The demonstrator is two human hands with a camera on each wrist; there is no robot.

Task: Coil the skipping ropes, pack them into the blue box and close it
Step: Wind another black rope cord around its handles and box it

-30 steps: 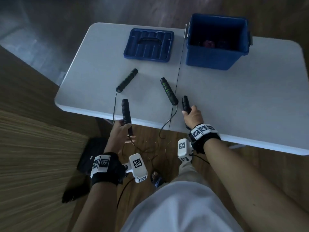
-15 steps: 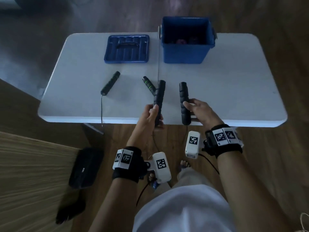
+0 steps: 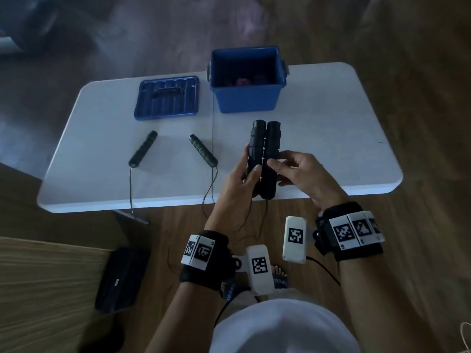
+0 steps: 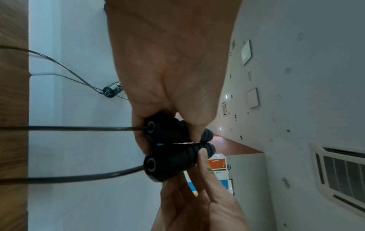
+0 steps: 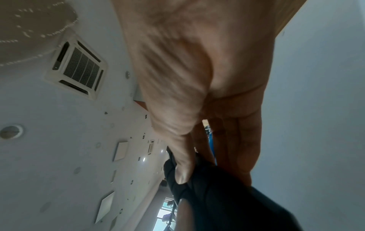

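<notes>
The two black handles [image 3: 265,159] of one rope were held side by side, touching along their length, above the near edge of the bench [image 3: 331,149]. Their long axes ran away from the person toward the box [image 3: 246,98], free ends pointing at it and cord ends toward the person, with both cords [image 4: 79,128] dropping off the bench edge to the floor. The left hand [image 3: 235,184] curled its fingers and thumb round the left handle; the right hand [image 3: 303,174] pinched the right handle between thumb and fingers [image 4: 203,157]. Judging by this, coiling had barely begun: the handles were paired, but the cord hung loose and unwound. A second rope lay untouched on the bench, its handles [image 3: 142,149] apart, splayed diagonally, cords trailing over the edge. The box stood open at the far side, something dark and reddish inside, too dim to identify. The lid [image 3: 167,98] lay flat just left of it. Both coilings, the packing and the closing seemed left to do.
</notes>
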